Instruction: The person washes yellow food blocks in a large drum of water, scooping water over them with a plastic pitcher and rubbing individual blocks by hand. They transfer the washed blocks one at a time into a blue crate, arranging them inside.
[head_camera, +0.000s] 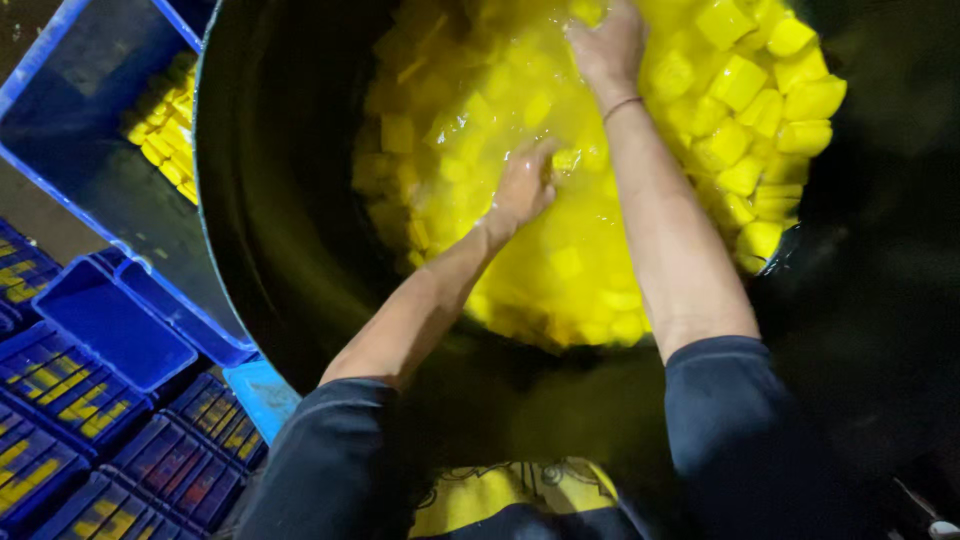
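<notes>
Yellow cubes (735, 85) float crowded in yellow liquid inside the big dark tub (270, 200). Left hand (522, 187) dips at the surface, fingers curled loosely round 1 cube. Right hand (607, 45) is farther in, fingers submerged; grip cannot be told. Judgement: slow, shallow scoops should spare soft cubes. Blue crate (70, 110) at left holds more cubes; stacked blue crates (70, 385) crowd beside it.
</notes>
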